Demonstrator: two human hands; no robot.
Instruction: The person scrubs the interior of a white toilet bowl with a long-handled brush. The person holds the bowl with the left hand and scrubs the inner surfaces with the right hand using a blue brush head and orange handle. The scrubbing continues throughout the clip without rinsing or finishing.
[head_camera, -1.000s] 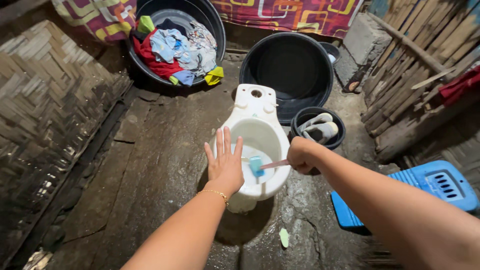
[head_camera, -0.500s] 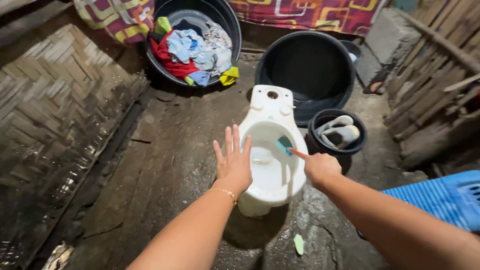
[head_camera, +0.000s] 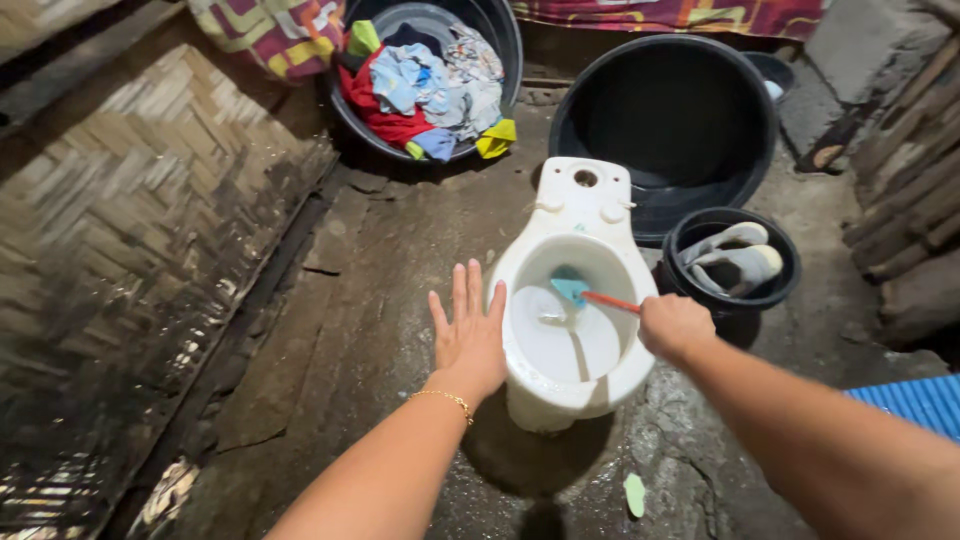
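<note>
Presently the right hand (head_camera: 675, 325) is closed around a brush (head_camera: 590, 293), its blue head inside the white toilet bowl (head_camera: 575, 385) between both hands. The left hand (head_camera: 470, 335), fingers spread and holding nothing, hovers at the bowl's near rim, seemingly for balance.

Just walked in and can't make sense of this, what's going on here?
A person is scrubbing a white toilet bowl set in a wet concrete floor. The right hand grips a red-handled brush, its teal head against the inside of the bowl. The left hand is open, fingers spread, by the bowl's left rim. Behind are a tub of clothes, an empty black basin and a small bucket holding slippers.
</note>
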